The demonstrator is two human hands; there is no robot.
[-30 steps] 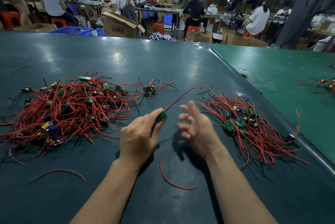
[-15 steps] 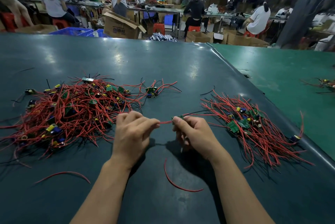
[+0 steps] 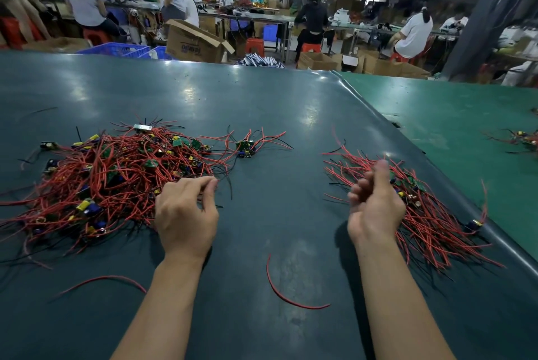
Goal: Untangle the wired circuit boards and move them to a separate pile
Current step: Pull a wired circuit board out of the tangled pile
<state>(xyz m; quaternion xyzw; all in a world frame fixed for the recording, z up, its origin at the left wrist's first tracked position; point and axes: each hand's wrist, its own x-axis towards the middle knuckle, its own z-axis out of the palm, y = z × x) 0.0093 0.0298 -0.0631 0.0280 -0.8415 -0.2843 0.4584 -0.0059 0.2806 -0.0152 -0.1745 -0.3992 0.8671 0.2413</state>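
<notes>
The left hand (image 3: 186, 214) rests at the near edge of the tangled pile (image 3: 110, 179), thumb and forefinger pinching red wires. The right hand (image 3: 375, 205) hovers over the sorted pile (image 3: 431, 214), blurred, fingers loosely curled, holding nothing. Both piles lie on the bench (image 3: 279, 115).

The place was a factory assembly floor: seated workers (image 3: 413, 33) lined long benches (image 3: 262, 17) among open cardboard boxes (image 3: 193, 43), blue crates (image 3: 116, 49) and red stools (image 3: 254, 46), behind a wide green-covered worktable (image 3: 262, 103).
</notes>
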